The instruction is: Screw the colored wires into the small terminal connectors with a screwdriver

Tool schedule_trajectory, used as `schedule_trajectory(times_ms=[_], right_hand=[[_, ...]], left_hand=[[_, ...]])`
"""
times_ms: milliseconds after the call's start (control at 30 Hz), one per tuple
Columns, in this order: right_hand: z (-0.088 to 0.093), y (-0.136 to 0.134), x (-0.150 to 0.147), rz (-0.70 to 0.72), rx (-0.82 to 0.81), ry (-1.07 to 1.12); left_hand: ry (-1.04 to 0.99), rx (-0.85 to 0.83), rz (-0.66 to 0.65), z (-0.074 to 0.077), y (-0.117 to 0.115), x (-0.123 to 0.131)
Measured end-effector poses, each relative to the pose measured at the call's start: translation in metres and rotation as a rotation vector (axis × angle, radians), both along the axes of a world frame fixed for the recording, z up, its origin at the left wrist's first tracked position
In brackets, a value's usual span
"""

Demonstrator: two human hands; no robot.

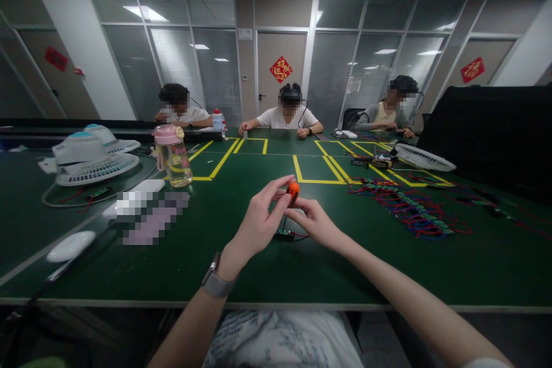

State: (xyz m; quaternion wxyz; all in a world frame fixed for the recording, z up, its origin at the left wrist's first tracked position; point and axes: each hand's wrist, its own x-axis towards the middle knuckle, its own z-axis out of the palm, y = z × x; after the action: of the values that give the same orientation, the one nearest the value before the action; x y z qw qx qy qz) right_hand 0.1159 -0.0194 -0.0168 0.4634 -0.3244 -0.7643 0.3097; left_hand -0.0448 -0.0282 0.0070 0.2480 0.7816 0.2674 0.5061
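An orange and black screwdriver (pixel 294 191) stands nearly upright in front of me, its thin shaft pointing down. My left hand (pixel 262 211) closes its thumb and fingers on the handle from the left. From the right, my right hand (pixel 314 222) pinches around the lower part of the handle. Directly beneath lies a small green circuit board (pixel 284 233) with red and black wires, partly hidden by my hands. Whether the screwdriver's tip touches the board I cannot tell.
A row of wired circuit boards (pixel 409 207) lies to the right. On the left are a pink-lidded bottle (pixel 173 158), white fans (pixel 92 158) and a white mouse (pixel 71 246). Yellow tape (pixel 319 181) marks the green table (pixel 241 276). Three people sit opposite; a dark screen (pixel 495 138) stands right.
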Motion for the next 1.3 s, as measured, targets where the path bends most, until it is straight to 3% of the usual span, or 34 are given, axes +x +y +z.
schedule_trajectory(times_ms=[100, 200, 333, 467, 633, 833, 967, 1233, 1300], right_hand=[[0.002, -0.001, -0.001, 0.026, 0.006, -0.011], [0.003, 0.0, -0.001, 0.045, -0.015, -0.04], [-0.005, 0.004, 0.002, 0.062, -0.033, -0.188], [-0.026, 0.013, 0.007, -0.001, -0.029, -0.426], [-0.039, 0.019, 0.011, -0.001, -0.04, -0.409], [-0.036, 0.018, 0.013, 0.046, -0.039, -0.415], [-0.038, 0.018, 0.014, 0.053, -0.061, -0.36], [-0.039, 0.021, 0.011, 0.059, -0.153, -0.346], [-0.038, 0.022, 0.012, 0.08, -0.177, -0.352]], left_hand=[[-0.028, -0.05, -0.072, 0.001, -0.002, 0.001], [-0.032, -0.065, -0.058, 0.001, -0.002, 0.004], [-0.088, -0.062, 0.026, -0.002, 0.003, 0.002], [-0.15, 0.009, 0.143, -0.005, 0.006, -0.006], [-0.124, 0.077, 0.223, -0.007, 0.004, -0.012], [-0.247, 0.005, 0.095, -0.005, 0.003, -0.009], [-0.211, -0.027, 0.047, 0.004, 0.005, -0.008], [0.167, 0.098, 0.101, 0.037, 0.014, 0.013], [0.244, 0.133, 0.02, 0.045, 0.021, 0.015]])
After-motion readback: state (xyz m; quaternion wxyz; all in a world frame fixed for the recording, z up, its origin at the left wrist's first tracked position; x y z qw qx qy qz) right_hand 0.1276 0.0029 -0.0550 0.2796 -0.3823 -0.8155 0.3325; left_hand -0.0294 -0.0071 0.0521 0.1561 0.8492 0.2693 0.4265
